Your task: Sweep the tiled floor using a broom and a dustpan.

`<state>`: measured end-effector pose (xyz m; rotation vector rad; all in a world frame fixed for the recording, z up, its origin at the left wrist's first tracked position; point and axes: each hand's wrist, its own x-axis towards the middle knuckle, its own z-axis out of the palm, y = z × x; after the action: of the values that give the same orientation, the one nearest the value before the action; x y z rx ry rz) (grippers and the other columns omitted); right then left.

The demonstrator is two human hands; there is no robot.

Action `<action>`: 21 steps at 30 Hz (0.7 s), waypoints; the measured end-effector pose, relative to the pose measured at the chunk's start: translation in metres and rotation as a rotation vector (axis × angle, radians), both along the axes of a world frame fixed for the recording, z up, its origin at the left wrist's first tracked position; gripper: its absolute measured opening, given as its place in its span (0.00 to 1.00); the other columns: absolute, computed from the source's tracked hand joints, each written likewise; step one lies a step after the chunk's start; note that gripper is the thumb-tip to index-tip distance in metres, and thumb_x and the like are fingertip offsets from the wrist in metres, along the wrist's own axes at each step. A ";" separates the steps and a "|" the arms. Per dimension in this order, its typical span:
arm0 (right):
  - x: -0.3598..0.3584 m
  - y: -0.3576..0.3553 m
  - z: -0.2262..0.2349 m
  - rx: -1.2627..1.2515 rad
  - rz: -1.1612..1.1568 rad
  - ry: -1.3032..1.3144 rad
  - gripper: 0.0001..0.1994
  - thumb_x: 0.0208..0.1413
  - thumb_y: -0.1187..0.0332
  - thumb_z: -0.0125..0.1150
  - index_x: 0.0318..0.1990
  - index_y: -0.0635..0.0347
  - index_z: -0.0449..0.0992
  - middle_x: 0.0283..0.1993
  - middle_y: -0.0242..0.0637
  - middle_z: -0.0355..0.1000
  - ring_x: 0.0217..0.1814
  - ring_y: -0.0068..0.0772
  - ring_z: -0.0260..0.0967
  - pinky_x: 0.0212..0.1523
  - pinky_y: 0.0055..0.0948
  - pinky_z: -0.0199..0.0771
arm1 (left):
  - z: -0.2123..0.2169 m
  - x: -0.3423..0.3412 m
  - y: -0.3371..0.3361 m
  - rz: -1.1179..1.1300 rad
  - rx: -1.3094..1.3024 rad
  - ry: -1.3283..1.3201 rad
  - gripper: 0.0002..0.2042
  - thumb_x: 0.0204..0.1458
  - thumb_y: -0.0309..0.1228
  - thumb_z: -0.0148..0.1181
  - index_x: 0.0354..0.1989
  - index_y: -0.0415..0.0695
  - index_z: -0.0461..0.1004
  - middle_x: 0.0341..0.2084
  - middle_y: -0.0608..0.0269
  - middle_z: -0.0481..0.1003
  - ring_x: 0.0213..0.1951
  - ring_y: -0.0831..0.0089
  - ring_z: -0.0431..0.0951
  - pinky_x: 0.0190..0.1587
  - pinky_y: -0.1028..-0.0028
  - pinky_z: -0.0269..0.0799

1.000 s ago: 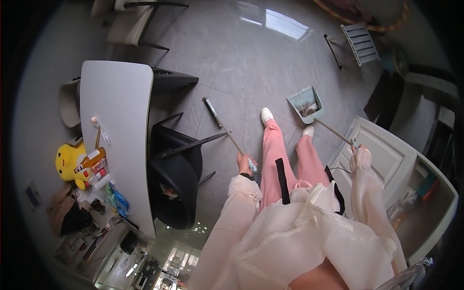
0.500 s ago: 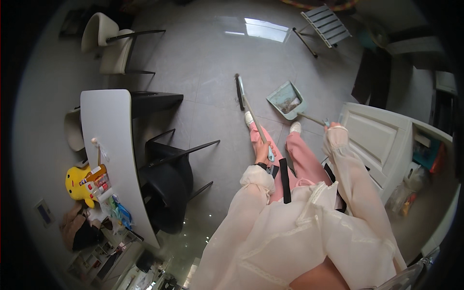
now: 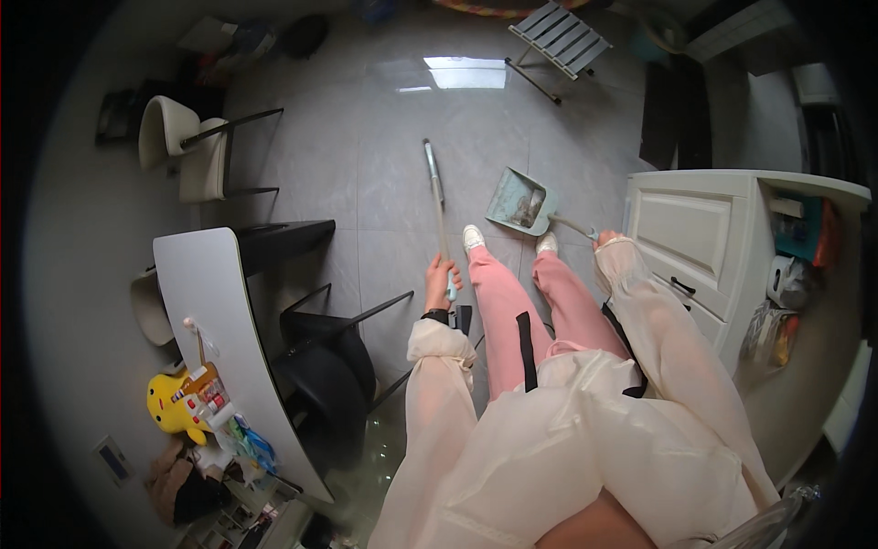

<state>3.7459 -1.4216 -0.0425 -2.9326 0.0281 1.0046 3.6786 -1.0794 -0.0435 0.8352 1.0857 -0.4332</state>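
My left hand (image 3: pixel 443 279) is closed around the light blue end of a long handle. That handle belongs to a broom (image 3: pixel 437 212), whose narrow head reaches over the grey floor ahead of my left foot. My right hand (image 3: pixel 607 240) grips the handle end of a pale green dustpan (image 3: pixel 549 207). The dustpan's scoop lies just ahead of my feet, opening toward the left, with greyish dust and debris (image 3: pixel 528 209) inside. Broom head and dustpan are apart, with floor between them.
A white cabinet (image 3: pixel 692 224) with open side shelves stands close on my right. To the left are a white table (image 3: pixel 206 284) with a yellow plush toy (image 3: pixel 166 403) and bottles, a black chair (image 3: pixel 329 366) and a cream chair (image 3: pixel 203 156). A slatted folding stool (image 3: pixel 560 41) stands ahead.
My left hand has moved left, away from my leg, and the broom has swung left of my feet with it. The dustpan stays in front of my feet, tilted slightly differently.
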 end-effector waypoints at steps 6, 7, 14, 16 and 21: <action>-0.004 0.020 0.018 0.003 -0.064 -0.051 0.11 0.44 0.62 0.50 0.26 0.62 0.71 0.26 0.47 0.69 0.31 0.46 0.67 0.32 0.39 0.67 | 0.006 0.021 0.062 -0.168 0.199 0.011 0.27 0.43 0.23 0.45 0.55 0.45 0.46 0.13 0.66 0.60 0.10 0.79 0.58 0.10 0.78 0.55; -0.001 0.026 0.020 -0.015 -0.078 -0.005 0.11 0.44 0.62 0.50 0.26 0.62 0.71 0.26 0.47 0.69 0.31 0.46 0.67 0.31 0.40 0.67 | 0.005 0.029 0.073 -0.214 0.213 0.008 0.27 0.44 0.23 0.45 0.55 0.45 0.45 0.13 0.65 0.60 0.10 0.79 0.58 0.10 0.79 0.55; 0.029 0.055 0.031 -0.109 -0.178 0.027 0.11 0.45 0.62 0.50 0.27 0.62 0.70 0.25 0.46 0.68 0.30 0.46 0.67 0.31 0.42 0.66 | -0.021 0.106 0.132 -0.557 0.441 -0.014 0.25 0.45 0.28 0.47 0.54 0.43 0.50 0.12 0.64 0.61 0.09 0.78 0.59 0.08 0.78 0.56; 0.029 0.056 0.039 -0.126 -0.186 0.029 0.11 0.44 0.62 0.50 0.28 0.61 0.71 0.26 0.44 0.69 0.31 0.44 0.67 0.32 0.40 0.66 | -0.034 0.126 0.149 -0.644 0.490 -0.034 0.24 0.46 0.29 0.48 0.53 0.43 0.52 0.12 0.64 0.61 0.08 0.78 0.60 0.08 0.78 0.57; -0.027 0.044 0.032 -0.092 -0.221 -0.081 0.10 0.44 0.61 0.52 0.27 0.59 0.69 0.24 0.43 0.69 0.29 0.44 0.68 0.30 0.39 0.66 | -0.059 0.174 0.161 -0.772 0.565 -0.076 0.24 0.46 0.29 0.46 0.54 0.45 0.51 0.12 0.63 0.61 0.08 0.76 0.62 0.08 0.75 0.60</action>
<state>3.7189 -1.3774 -0.0108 -2.9635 0.3957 0.8731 3.8525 -0.9184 -0.1022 1.7735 0.7844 -0.7387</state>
